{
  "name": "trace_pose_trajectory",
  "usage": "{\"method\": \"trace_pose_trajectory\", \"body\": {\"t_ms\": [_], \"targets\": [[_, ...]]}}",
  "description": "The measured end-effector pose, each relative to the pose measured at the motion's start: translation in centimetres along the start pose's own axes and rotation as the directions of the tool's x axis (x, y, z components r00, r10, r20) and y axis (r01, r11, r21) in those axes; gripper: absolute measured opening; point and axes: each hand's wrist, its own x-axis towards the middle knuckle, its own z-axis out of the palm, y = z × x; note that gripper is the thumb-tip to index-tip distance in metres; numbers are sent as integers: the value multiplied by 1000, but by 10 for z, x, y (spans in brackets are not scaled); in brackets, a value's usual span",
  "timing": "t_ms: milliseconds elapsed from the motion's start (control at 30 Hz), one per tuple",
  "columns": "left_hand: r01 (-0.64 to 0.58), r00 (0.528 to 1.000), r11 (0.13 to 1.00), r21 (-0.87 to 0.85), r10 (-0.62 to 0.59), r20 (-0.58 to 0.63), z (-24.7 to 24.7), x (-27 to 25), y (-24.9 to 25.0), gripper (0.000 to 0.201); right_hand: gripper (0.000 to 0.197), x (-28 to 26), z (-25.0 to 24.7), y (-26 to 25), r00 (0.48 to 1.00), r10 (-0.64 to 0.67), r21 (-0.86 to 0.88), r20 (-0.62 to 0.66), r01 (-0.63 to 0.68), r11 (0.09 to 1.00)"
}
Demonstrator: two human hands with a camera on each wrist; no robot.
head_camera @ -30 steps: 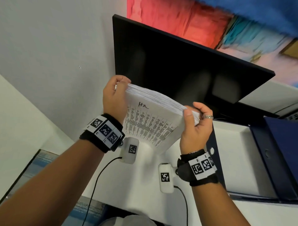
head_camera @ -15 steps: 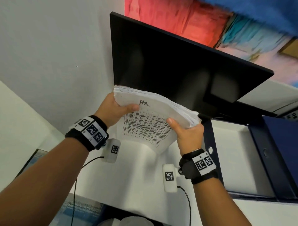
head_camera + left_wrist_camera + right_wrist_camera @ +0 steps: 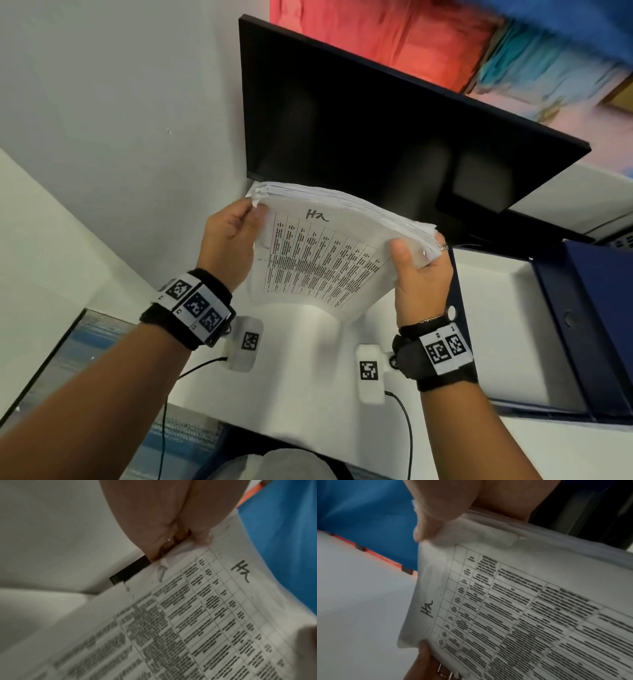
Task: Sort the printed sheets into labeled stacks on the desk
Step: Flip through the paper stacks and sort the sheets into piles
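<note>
A thick stack of printed sheets [image 3: 329,253] hangs in the air in front of the monitor, held between both hands. Its top sheet carries a printed table and a handwritten mark "Ha" near the far edge. My left hand [image 3: 236,236] grips the stack's left corner, thumb on the top sheet and fingers behind. My right hand [image 3: 418,267] grips the right edge, thumb on top and fingers under the pile. The left wrist view shows the top sheet [image 3: 197,615] and the pinching left hand [image 3: 171,534]. The right wrist view shows the stack [image 3: 522,601] under my right thumb [image 3: 428,524].
A black monitor [image 3: 394,130] stands just behind the stack. An open dark blue binder [image 3: 582,325] lies on the white desk [image 3: 301,370] at the right. A grey wall [image 3: 102,102] bounds the left side. The desk's near edge runs below my wrists.
Both hands lowered the stack and shifted from holding its top corners to gripping its side edges; the pile now sags into a fan shape in front of the monitor.
</note>
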Motion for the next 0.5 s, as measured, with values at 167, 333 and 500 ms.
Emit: {"method": "trace_pose_trajectory", "body": {"t_ms": [167, 333, 500], "targets": [[183, 983, 981, -61, -182, 30, 8, 0, -3, 46, 57, -3, 2, 6, 999, 31, -61, 44, -28, 998], [214, 972, 936, -280, -175, 158, 11, 8, 15, 46, 50, -2, 2, 9, 997, 64, -38, 53, -62, 997], [175, 950, 983, -52, -154, 273, -2, 24, -8, 83, 35, 4, 0, 13, 994, 76, -49, 78, -72, 996]]}}
